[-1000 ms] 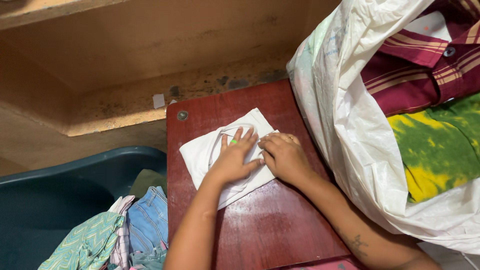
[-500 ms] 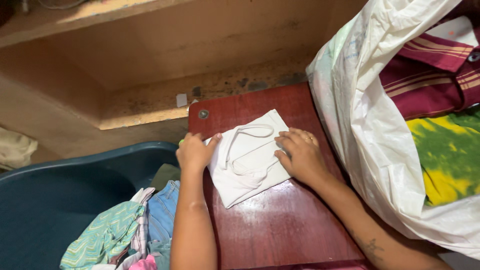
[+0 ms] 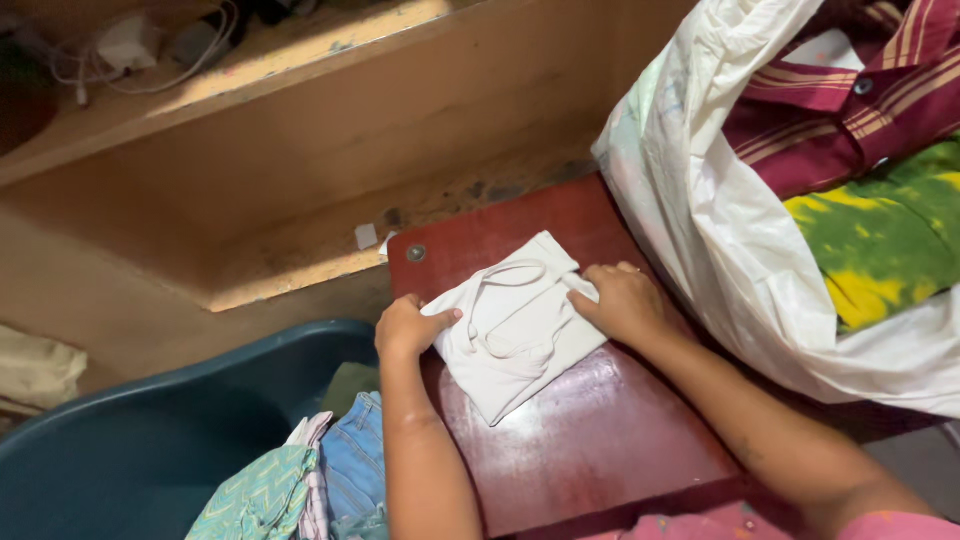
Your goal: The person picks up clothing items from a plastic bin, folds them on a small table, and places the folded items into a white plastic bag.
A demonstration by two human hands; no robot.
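A large white plastic bag [image 3: 720, 250] overhangs the right edge of a dark red tabletop [image 3: 560, 450], holding a maroon striped shirt [image 3: 830, 120] and a green-and-yellow garment [image 3: 880, 240]. Off the left edge sits a dark teal tub [image 3: 150, 440] of mixed clothes. Near the tabletop's far edge lies a folded white garment [image 3: 520, 330] — the left hand [image 3: 405, 330] pinches its left edge, the right hand [image 3: 625, 300] grips its right edge.

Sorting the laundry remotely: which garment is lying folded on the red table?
The white garment, held at its edges by both hands; the others sit in the tub or white bag.
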